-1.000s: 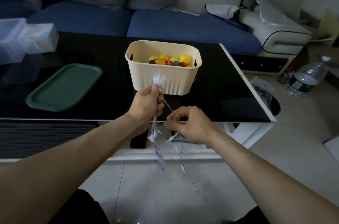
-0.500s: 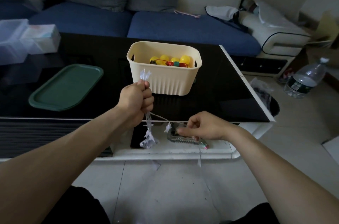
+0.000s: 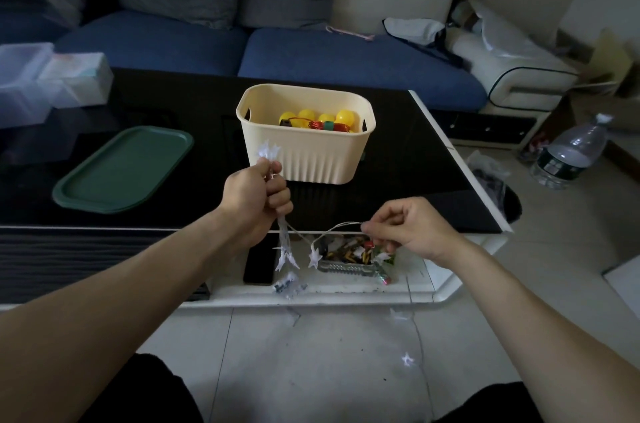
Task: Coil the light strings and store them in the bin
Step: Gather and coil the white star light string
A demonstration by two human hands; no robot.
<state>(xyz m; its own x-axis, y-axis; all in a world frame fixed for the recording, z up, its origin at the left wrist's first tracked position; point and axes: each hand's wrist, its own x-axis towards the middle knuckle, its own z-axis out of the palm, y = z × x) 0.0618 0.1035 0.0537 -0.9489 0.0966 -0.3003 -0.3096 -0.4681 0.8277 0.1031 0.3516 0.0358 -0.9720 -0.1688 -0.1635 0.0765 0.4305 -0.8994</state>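
Note:
A cream ribbed bin (image 3: 304, 159) stands on the black table, holding a string of yellow ball lights (image 3: 311, 119). My left hand (image 3: 254, 197) grips a bunch of a clear star light string (image 3: 285, 249) in front of the bin; stars stick out above the fist and hang below it. My right hand (image 3: 407, 225) pinches the same string's thin wire to the right, and the wire sags between the two hands. The rest of the string trails down to the floor, with more stars (image 3: 407, 358) there.
A green tray (image 3: 121, 169) lies on the black table (image 3: 415, 180) at left, clear boxes (image 3: 52, 83) behind it. On the lower white shelf lie a dark phone (image 3: 258, 265) and a foil snack packet (image 3: 353, 263). A water bottle (image 3: 571, 152) stands on the floor at right.
My right hand has slid right along the wire, away from the left hand, drawing out a loop of string. My left hand has shifted left and slightly down with its bunch.

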